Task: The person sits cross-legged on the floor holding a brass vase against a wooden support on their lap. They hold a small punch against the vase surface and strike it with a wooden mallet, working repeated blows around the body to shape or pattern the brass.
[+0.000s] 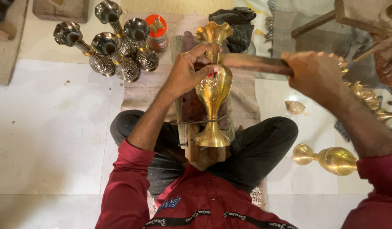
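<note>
While you are sitting cross-legged on the floor, you are steadying a brass vase (213,85) that is lying along a wooden block (191,110) between your knees, its flared mouth pointing away from you and its round foot nearest your lap, with a wire looped over the stem. Your left hand (187,70) is pinching a small tool against the bulge of the vase; the tool itself is too hidden under the fingers to tell what kind it is, though a red tip is showing. Your right hand (317,72) is clenching the handle of a wooden mallet (255,63), whose head is hanging just over your left fingers. By the look of it, you are in the middle of chasing a pattern into the metal, with a blow about to land. That stroke is calling for a short, square tap on the tool's top, with your fingertips kept clear and the vase held from rolling on the block. Four dark, patterned vases (115,46) are standing far to the left beside an orange-lidded jar (157,32), and another plain brass vase (331,159) is lying near your right knee.
</note>
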Available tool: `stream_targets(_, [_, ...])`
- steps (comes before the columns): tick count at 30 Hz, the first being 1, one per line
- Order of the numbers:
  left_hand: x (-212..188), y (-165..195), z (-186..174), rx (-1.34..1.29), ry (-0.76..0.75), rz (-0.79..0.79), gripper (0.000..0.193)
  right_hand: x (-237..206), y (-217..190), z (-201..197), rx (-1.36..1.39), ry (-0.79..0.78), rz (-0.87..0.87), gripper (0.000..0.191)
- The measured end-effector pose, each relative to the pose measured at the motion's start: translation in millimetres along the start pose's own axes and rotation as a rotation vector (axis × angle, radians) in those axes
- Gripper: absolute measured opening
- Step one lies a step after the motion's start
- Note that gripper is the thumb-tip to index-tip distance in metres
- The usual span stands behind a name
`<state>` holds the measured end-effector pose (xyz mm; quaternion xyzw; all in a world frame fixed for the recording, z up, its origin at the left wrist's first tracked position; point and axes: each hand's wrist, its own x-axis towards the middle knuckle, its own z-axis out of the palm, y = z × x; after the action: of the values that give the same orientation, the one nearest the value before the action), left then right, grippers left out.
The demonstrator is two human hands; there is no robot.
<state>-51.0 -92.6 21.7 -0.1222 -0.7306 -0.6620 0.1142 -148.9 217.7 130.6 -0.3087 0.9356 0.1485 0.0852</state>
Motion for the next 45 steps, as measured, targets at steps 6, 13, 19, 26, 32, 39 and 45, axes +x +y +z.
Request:
stream_targets(6, [-2, -1, 1, 0.052, 0.027, 0.056, 0.047, 31, -4, -26, 0.493, 0.397, -0.227, 0.039])
stream_targets(13, [-2, 3, 2, 0.031, 0.02, -0.041, 0.043, 53, -13, -31, 0.404, 0.423, -0.371, 0.032])
stream_targets(19, [4, 2, 0, 0.018, 0.002, -0.033, 0.047, 62, -22, -27, 0.236, 0.472, -0.393, 0.034])
stream_targets(26, [5, 10, -2, 0.064, -0.006, -0.001, 0.048, 62, -32, -25, 0.148, 0.524, -0.391, 0.029])
stream_targets(32, [9, 11, -3, 0.024, -0.022, -0.025, 0.049, 63, -31, -23, 0.083, 0.534, -0.413, 0.034])
stream_targets(39, [12, 9, -4, 0.101, -0.035, 0.063, 0.05, 68, -29, -18, 0.48, 0.474, -0.449, 0.027])
stream_targets(45, [13, 13, -5, 0.009, -0.056, 0.005, 0.053, 60, -39, -26, 0.698, 0.407, -0.363, 0.022])
